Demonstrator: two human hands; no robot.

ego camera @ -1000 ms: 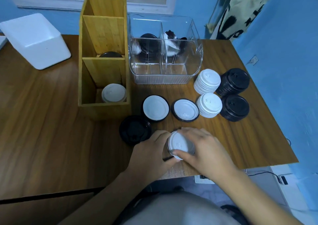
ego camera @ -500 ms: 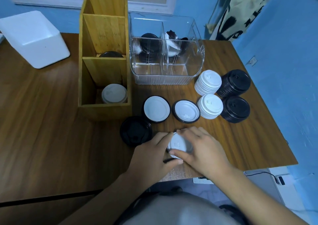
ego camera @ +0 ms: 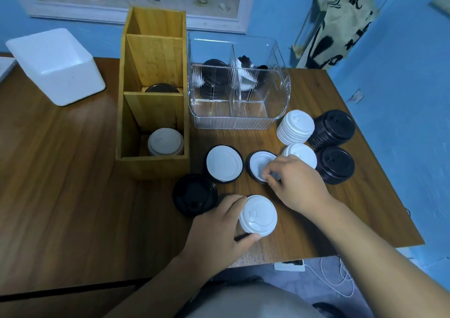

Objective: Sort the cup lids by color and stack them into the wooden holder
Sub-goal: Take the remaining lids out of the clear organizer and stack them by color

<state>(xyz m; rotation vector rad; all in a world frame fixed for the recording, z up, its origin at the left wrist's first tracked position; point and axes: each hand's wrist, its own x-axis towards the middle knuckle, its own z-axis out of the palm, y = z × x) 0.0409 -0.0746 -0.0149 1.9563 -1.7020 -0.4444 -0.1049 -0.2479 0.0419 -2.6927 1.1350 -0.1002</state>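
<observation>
My left hand [ego camera: 219, 230] grips a short stack of white lids [ego camera: 258, 215] near the table's front edge. My right hand [ego camera: 295, 184] reaches over an upturned black-rimmed lid with a white inside [ego camera: 259, 163], fingertips pinching at its near right edge. A second upturned lid [ego camera: 224, 163] lies to its left, and a black lid [ego camera: 194, 193] sits in front of that. The wooden holder [ego camera: 153, 164] has white lids [ego camera: 165, 141] in its front compartment and a dark lid [ego camera: 162, 88] in the middle one.
Two white stacks [ego camera: 295, 126] [ego camera: 302, 153] and two black stacks [ego camera: 332, 128] [ego camera: 337, 164] stand at the right. A clear plastic organiser [ego camera: 238, 120] with more lids sits behind them. A white foam box [ego camera: 56, 67] is at the back left.
My right hand has left the white stack and moved up and right to the upturned lid. My left hand still holds the white stack.
</observation>
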